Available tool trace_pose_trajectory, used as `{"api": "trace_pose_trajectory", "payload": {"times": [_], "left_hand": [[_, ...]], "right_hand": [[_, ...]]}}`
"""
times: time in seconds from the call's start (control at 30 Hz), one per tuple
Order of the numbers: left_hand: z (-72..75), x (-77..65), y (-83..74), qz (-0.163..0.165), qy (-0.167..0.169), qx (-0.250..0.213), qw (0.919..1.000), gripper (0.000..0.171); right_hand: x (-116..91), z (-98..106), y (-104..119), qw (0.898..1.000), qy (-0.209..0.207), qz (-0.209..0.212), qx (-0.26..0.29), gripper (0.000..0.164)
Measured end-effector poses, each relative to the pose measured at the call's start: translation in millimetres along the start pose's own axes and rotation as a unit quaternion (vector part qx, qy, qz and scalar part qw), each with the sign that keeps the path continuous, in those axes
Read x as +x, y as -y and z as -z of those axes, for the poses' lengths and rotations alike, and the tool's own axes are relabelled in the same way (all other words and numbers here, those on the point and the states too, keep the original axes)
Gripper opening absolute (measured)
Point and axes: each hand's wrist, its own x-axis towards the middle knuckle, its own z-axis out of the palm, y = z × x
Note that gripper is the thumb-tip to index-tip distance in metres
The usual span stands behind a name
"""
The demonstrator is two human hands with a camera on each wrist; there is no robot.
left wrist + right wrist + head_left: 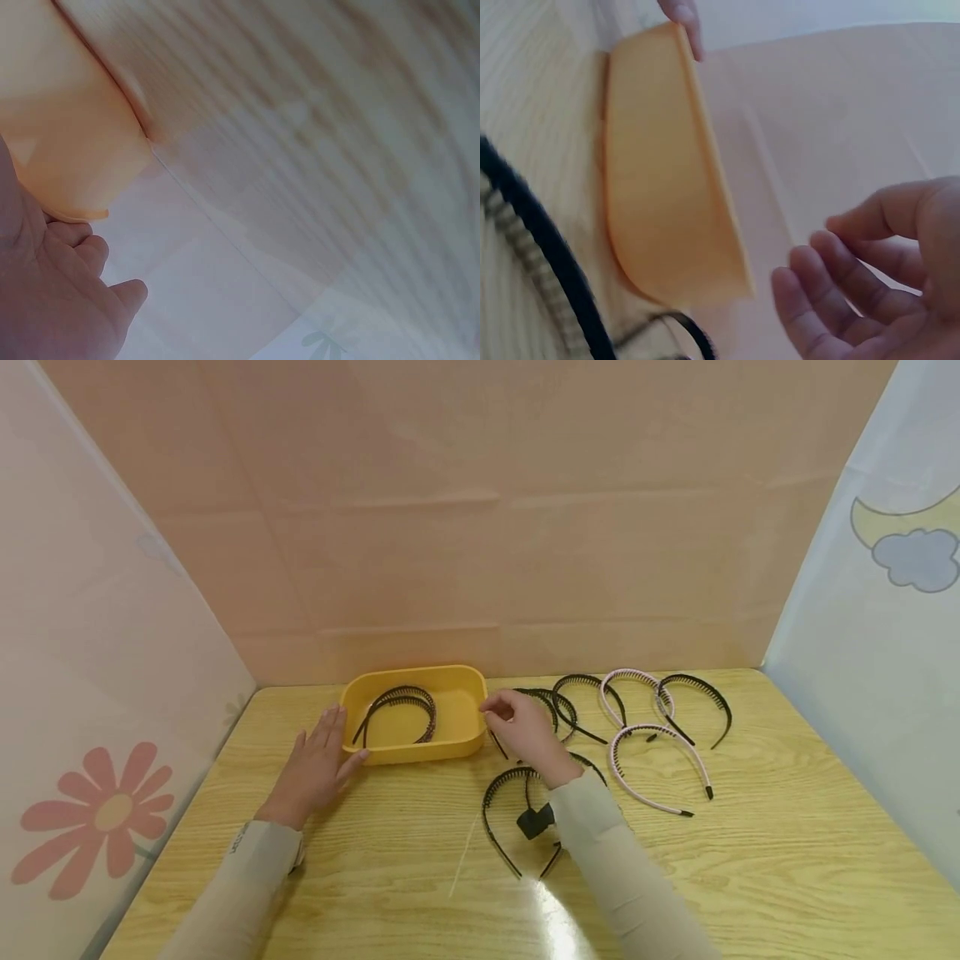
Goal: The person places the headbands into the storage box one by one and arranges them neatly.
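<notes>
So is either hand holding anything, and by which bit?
Nothing is held. The right hand is empty, beside the right end of the yellow box; the left hand just rests against its left end.

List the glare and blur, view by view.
Head: bright glare on the tabletop near the bottom edge; left wrist: hazy, the wood grain smeared and soft; right wrist: soft, the near dark headband blurred.

No text is legible. The small, dark printed lettering (239, 838) near the cuff of the pale beige fabric left sleeve (243, 872) is too blurred to read.
</notes>
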Motion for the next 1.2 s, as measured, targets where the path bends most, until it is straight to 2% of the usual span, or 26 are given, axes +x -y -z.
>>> {"api": "trace_pose_trajectory", "payload": {"times": [0.2,0.4,0.6,0.9,1.2], "left_hand": [[-1.5,1.7,0.8,-0.007,-0.008,-0.001,0.9999,0.089],[0.4,2.8,1.1,-0.002,0.002,-0.003,1.0,0.09],[1.6,2.4,1.2,0.004,0.009,-0.005,0.9999,0.091],[2.7,0.7,0.0,0.0,0.005,-0.003,1.0,0.09],[3.4,-0.8,1.5,0.002,0.005,-0.001,1.0,0.09]], "right_hand": [[-13,29,-3,0.998,0.033,-0.001,-0.055,0.015],[-23,46,-8,0.993,0.068,0.001,-0.102,0.014],[-30,53,-16,0.986,0.112,-0.028,-0.123,0.013],[-34,57,-26,0.974,0.152,-0.067,-0.156,0.009],[-37,58,-34,0.96,0.199,-0.11,-0.161,0.006]]}}
